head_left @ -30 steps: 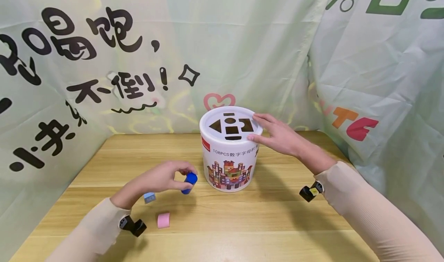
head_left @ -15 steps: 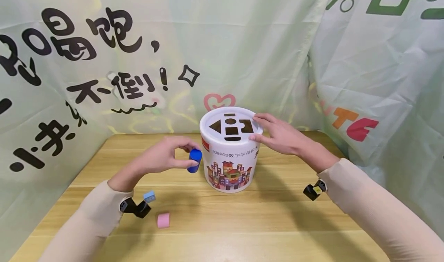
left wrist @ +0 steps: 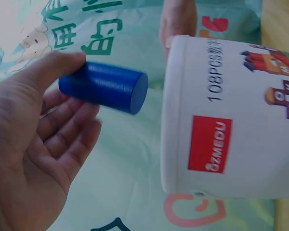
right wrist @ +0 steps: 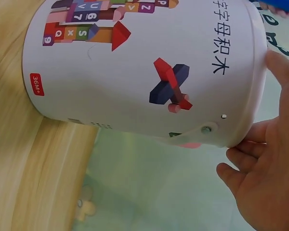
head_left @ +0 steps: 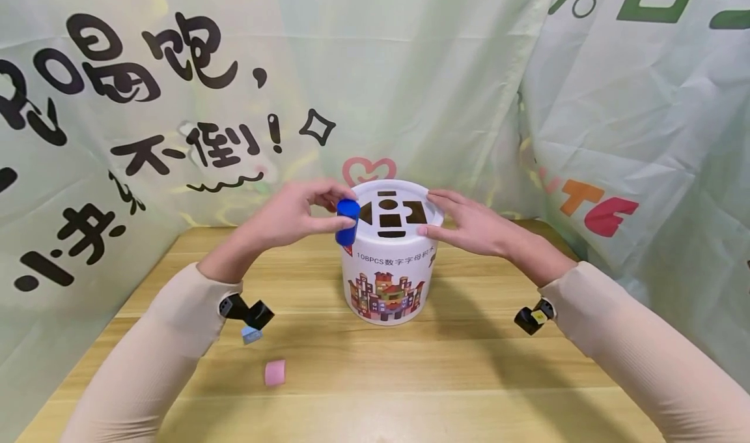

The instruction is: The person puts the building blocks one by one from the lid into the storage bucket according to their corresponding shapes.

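Note:
My left hand (head_left: 287, 215) pinches a blue cylinder block (head_left: 347, 221) between thumb and fingers, upright beside the lid's left rim. In the left wrist view the blue block (left wrist: 106, 86) shows its round end towards the white bucket (left wrist: 197, 86), with a gap between them. The bucket (head_left: 387, 286) stands on the table under a white lid (head_left: 416, 192) with shaped holes: a triangle, a circle, a square and others. My right hand (head_left: 474, 225) rests on the lid's right rim, thumb in front and fingers behind. Its fingers (right wrist: 253, 139) touch the rim in the right wrist view.
A light blue block (head_left: 252, 335) and a pink curved block (head_left: 275, 372) lie on the wooden table (head_left: 410, 391) at the front left, below my left forearm. Printed cloth (head_left: 445, 104) hangs behind and along both sides.
My left hand has risen with the blue cylinder block and moved right, from low over the table to the lid's left rim. My right hand and the bucket have stayed almost still.

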Action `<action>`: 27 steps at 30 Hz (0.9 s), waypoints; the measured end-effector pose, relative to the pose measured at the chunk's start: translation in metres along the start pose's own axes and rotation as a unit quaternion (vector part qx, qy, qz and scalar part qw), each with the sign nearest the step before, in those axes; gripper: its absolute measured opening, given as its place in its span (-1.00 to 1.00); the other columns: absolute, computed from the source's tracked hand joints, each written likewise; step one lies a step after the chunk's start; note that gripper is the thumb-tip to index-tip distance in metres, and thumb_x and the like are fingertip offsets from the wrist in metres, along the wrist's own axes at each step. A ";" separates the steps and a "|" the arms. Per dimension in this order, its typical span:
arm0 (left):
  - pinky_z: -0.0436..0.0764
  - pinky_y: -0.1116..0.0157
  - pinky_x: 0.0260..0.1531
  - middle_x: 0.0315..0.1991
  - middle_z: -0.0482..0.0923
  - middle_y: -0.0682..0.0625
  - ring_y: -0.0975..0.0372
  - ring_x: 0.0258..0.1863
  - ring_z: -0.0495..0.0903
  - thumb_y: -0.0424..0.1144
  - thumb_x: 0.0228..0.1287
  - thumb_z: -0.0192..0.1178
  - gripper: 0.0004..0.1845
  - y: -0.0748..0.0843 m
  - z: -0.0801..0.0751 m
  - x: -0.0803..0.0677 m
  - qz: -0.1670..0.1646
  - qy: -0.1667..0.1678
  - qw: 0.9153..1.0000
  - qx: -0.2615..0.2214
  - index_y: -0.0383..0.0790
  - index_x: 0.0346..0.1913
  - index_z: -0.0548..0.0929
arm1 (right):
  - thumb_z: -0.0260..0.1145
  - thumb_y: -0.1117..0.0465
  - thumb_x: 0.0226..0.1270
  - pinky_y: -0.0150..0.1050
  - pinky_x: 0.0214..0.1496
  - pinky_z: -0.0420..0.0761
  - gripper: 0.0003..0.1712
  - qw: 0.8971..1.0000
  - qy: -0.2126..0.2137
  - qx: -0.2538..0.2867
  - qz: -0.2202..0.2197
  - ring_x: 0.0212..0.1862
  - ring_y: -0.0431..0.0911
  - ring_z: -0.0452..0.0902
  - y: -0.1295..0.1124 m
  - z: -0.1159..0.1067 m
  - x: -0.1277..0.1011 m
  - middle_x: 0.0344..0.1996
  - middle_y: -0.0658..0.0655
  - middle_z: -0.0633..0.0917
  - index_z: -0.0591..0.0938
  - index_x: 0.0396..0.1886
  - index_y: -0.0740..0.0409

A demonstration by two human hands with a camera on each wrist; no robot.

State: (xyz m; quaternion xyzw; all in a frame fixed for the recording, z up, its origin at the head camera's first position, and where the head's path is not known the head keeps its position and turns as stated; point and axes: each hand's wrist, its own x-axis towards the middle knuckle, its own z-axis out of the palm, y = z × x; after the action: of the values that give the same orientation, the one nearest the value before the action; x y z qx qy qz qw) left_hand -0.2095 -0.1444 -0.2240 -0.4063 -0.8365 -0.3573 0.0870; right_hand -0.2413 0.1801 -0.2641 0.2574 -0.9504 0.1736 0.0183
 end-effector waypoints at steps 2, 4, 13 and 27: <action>0.56 0.21 0.00 -0.17 0.66 0.01 0.21 -0.16 0.61 -0.25 0.21 0.40 -0.68 0.001 -0.001 0.009 -0.017 0.010 1.000 -0.001 -0.26 -0.01 0.66 | 0.07 -0.50 0.25 0.28 0.36 0.16 0.09 1.000 -0.003 0.004 0.004 0.45 0.22 0.08 0.000 -0.001 0.000 0.51 0.20 0.13 0.16 0.54 0.14; 0.56 0.23 0.01 -0.15 0.65 -0.01 0.21 -0.14 0.62 -0.23 0.22 0.39 -0.67 0.002 -0.001 0.019 -0.034 0.015 0.999 -0.005 -0.26 0.01 0.65 | 0.08 -0.50 0.24 0.27 0.37 0.15 0.10 1.000 -0.005 0.006 0.007 0.45 0.23 0.08 0.000 -0.002 0.001 0.50 0.20 0.14 0.18 0.53 0.15; 0.54 0.23 0.04 -0.02 0.64 -0.01 0.20 -0.04 0.61 -0.13 0.30 0.32 -0.58 -0.004 -0.002 0.061 -0.112 -0.010 0.993 0.031 -0.18 0.17 0.61 | 0.07 -0.52 0.22 0.29 0.36 0.15 0.11 1.000 -0.021 -0.001 0.015 0.45 0.25 0.07 -0.003 -0.005 0.002 0.51 0.21 0.14 0.19 0.53 0.14; 0.48 0.26 0.09 -0.08 0.63 0.04 0.21 -0.05 0.60 -0.17 0.33 0.29 -0.77 -0.024 0.013 0.102 -0.135 -0.042 0.990 0.018 -0.13 -0.01 0.66 | 0.07 -0.52 0.23 0.28 0.34 0.19 0.11 1.000 -0.024 0.002 0.009 0.42 0.25 0.14 -0.001 -0.004 0.005 0.49 0.21 0.15 0.19 0.53 0.16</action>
State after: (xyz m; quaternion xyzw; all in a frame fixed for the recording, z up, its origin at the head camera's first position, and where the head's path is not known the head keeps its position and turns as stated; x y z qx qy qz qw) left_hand -0.2923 -0.0833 -0.2017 -0.3023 -0.8930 -0.3331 0.0104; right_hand -0.2449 0.1783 -0.2593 0.2526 -0.9526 0.1694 -0.0068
